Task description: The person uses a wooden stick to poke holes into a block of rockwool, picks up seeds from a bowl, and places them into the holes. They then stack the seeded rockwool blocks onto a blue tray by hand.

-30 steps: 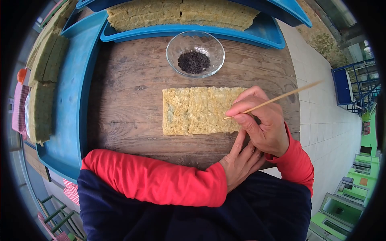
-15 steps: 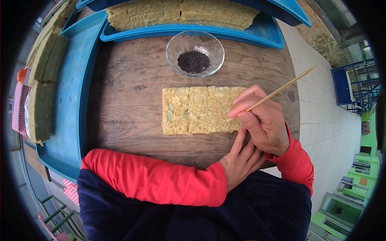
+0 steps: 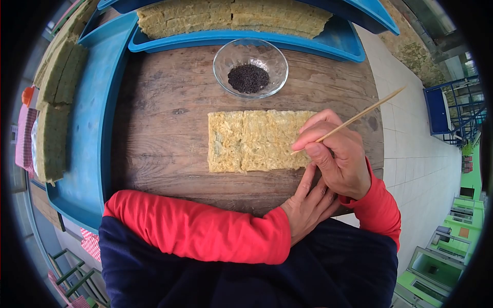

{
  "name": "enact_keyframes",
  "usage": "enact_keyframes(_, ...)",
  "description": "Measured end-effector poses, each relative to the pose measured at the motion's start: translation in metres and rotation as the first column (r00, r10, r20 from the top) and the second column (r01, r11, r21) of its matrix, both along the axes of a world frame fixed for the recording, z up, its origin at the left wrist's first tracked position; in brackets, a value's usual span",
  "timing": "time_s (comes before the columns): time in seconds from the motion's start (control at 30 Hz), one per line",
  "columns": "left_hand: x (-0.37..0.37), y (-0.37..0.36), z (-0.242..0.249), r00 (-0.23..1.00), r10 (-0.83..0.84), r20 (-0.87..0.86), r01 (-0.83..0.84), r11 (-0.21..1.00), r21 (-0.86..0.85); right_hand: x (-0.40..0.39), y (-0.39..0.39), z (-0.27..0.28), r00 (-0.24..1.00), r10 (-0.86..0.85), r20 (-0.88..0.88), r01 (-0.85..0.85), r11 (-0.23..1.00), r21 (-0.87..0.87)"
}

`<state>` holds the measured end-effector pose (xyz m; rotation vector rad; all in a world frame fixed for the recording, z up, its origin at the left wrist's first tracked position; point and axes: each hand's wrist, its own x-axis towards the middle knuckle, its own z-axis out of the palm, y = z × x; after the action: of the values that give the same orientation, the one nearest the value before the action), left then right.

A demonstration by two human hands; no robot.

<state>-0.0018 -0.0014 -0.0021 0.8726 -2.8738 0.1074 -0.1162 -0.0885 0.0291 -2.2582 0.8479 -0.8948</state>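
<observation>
My right hand [image 3: 339, 156] pinches a thin wooden stick [image 3: 367, 110], whose lower tip points at the right part of a yellowish fibrous slab [image 3: 257, 141]. The slab lies flat on the wooden table and has a seam left of its middle; my right fingers cover its right end. Below that end, my left hand [image 3: 310, 205] lies with its fingers stretched out, partly under my right hand, fingertips by the slab's lower edge. Beyond the slab stands a clear glass bowl [image 3: 279, 77] with small dark grains [image 3: 248, 78] at its bottom.
A blue tray [image 3: 92, 133] runs along the left of the table [image 3: 159, 128], with thick fibrous blocks [image 3: 54, 143] on its outer side. Another blue tray [image 3: 205, 40] at the far edge holds similar slabs [image 3: 231, 20]. Tiled floor [image 3: 416, 138] lies to the right.
</observation>
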Motion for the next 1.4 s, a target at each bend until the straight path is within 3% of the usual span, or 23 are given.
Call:
enact_keyframes(0.4,-0.001,0.000,0.000,1.000,0.015,0.024,-0.014,0.999,-0.030,0.001,0.001,0.000,0.996,-0.042,0.073,0.038,0.998,0.051)
enact_keyframes(0.7,0.000,0.001,-0.001,1.000,0.000,0.020,0.000,1.000,0.018,0.006,0.004,-0.002,0.995,0.053,0.087,-0.053,0.999,-0.009)
enact_keyframes(0.97,-0.001,0.003,-0.004,1.000,0.023,0.002,-0.023,1.000,0.015,0.008,0.006,0.001,0.998,0.048,0.044,-0.051,0.996,0.074)
enact_keyframes(1.4,0.000,0.005,-0.007,1.000,0.017,-0.004,-0.017,1.000,0.007,0.010,0.006,0.003,0.997,0.072,-0.019,-0.072,0.997,0.033)
